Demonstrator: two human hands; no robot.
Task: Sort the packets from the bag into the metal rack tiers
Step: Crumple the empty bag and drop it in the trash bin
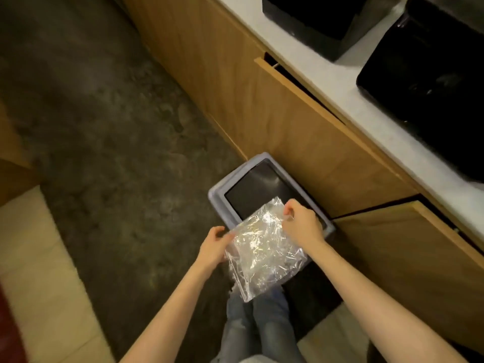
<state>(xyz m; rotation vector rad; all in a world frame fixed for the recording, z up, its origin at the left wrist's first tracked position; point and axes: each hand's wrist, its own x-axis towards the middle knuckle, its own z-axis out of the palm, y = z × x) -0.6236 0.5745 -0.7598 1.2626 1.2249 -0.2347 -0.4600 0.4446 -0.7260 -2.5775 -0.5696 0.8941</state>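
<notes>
While the person stands over the floor with denim-clad legs (262, 326) at the bottom of the head view, both bare forearms reach forward and hold a clear plastic bag (264, 250) between them. The left hand (213, 246) pinches the bag's left edge with fingers closed on the film; the right hand (301, 222) pinches its upper right edge, thumb and fingertips narrowed on a fold. The bag hangs slack and crinkled, with bright glints across it. No packets can be made out inside; contents uncertain, possibly empty. Judgement: the film is very light, soft and slippery, with no stiffness of its own, so it will droop and twist unless gripped at two edges as now; a pinch at the rim or a corner is the sound hold, not the smooth middle. Tearing risk looks low, slipping risk higher. Directly under and beyond the bag sits a grey bin (217, 189) with a dark swing lid (256, 188), close against a wooden cabinet front (301, 132). One cabinet door (419, 244) stands ajar to the right. Farther off, a pale countertop (366, 82) carries black bags (429, 82). The metal rack is not in view.
</notes>
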